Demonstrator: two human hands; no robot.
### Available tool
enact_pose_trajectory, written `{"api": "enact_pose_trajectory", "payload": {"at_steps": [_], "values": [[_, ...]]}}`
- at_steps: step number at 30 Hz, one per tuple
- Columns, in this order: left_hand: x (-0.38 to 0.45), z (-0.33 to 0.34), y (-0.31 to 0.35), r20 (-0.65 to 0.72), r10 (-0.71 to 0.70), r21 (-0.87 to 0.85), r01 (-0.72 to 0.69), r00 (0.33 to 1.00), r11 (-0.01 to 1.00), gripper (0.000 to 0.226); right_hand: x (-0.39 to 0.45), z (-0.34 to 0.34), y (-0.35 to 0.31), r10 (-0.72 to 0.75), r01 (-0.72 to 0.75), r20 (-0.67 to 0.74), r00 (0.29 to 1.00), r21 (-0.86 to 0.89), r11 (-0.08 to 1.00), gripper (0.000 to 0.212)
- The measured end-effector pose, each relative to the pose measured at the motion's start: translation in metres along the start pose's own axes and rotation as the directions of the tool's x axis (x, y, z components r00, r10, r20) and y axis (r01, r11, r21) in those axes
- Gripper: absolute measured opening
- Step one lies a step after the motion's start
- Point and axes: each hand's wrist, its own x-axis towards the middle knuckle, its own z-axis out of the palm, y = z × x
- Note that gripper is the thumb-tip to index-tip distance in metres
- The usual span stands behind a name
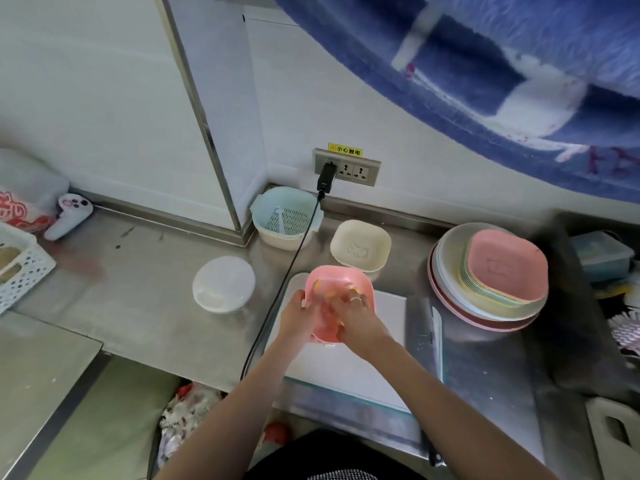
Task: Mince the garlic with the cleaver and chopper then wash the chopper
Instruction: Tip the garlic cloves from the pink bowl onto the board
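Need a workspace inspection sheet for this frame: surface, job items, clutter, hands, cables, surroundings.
Surface: steel counter, scuffed; white cutting board at the front edge.
Job's things: pink bowl on the board, holding pale yellowish pieces, too blurred to name; cleaver lying right of the board; white round chopper left of it, lid on.
Clutter: cream bowl, blue strainer basket, plate stack, white crate.
Hands: left hand holds the bowl's left rim; right hand reaches inside, grip unclear.
Cables: black cable runs from the wall socket across the counter and over the front edge.
Surroundings: white wall, yellow warning label above the socket.
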Motion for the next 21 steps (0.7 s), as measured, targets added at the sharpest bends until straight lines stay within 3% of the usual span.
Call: {"api": "enact_pose_trajectory", "payload": {"at_steps": [6,9,11,13,16,21], "values": [[0.002,-0.004,-0.003,-0.011,-0.008,0.013,0.008,1.0,1.0,0.031,0.001,-0.003,-0.003,-0.034,0.034,-0.022,0.999,0.026,0.999,0.046],[0.001,-0.006,-0.002,0.035,-0.059,-0.089,0.062,0.998,0.994,0.026,0.001,-0.007,-0.001,-0.035,0.065,-0.164,0.986,0.183,0.981,0.038],[0.002,-0.008,-0.003,0.045,-0.082,-0.088,0.086,0.996,0.992,0.025,-0.003,-0.015,0.001,0.136,0.027,-0.334,0.933,0.44,0.897,0.026],[0.004,-0.013,-0.007,0.034,-0.098,-0.078,0.1,0.995,0.992,0.024,-0.009,-0.021,0.007,0.369,-0.006,-0.387,0.845,0.683,0.731,0.017],[0.01,-0.02,-0.016,0.011,-0.144,-0.117,0.144,0.99,0.983,0.033,-0.014,-0.013,0.026,0.539,-0.115,-0.254,0.803,0.822,0.558,0.016],[0.014,-0.028,-0.021,-0.019,-0.152,-0.117,0.149,0.988,0.982,0.035,-0.017,0.018,0.041,0.512,-0.271,-0.123,0.85,0.731,0.626,0.016]]}}
